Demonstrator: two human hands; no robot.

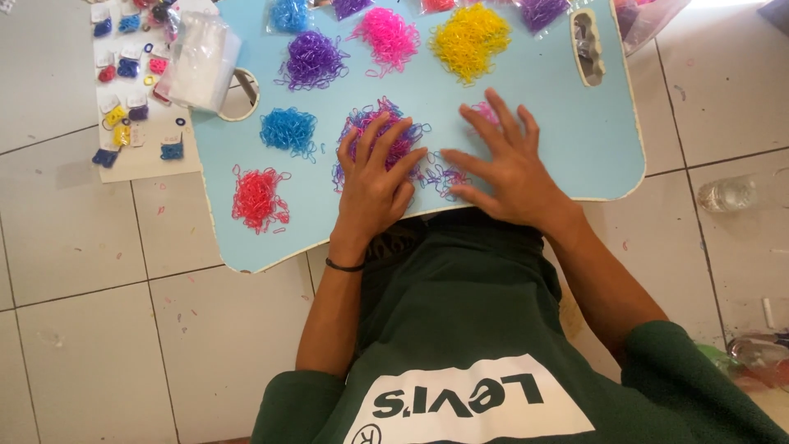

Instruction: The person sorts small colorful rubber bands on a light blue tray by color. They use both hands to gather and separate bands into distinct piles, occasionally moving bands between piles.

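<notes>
**Hands pressed flat on a heap of mixed rubber bands**

We see our left hand [374, 181] flat, fingers spread, on a mixed purple and pink heap of bands [380, 138] on the light blue counter [567, 140]. Our right hand [505, 168] lies flat beside it, fingers apart, over scattered bands [442, 177]. Red [259, 199], blue [289, 131] and yellow [470, 39] piles sit apart.

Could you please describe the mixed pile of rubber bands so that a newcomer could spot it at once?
Start at the light blue lap tray. The mixed pile lies under the left hand, near the tray's front edge. Unlike the neighbouring blue pile and red pile, it blends several colours.
</notes>
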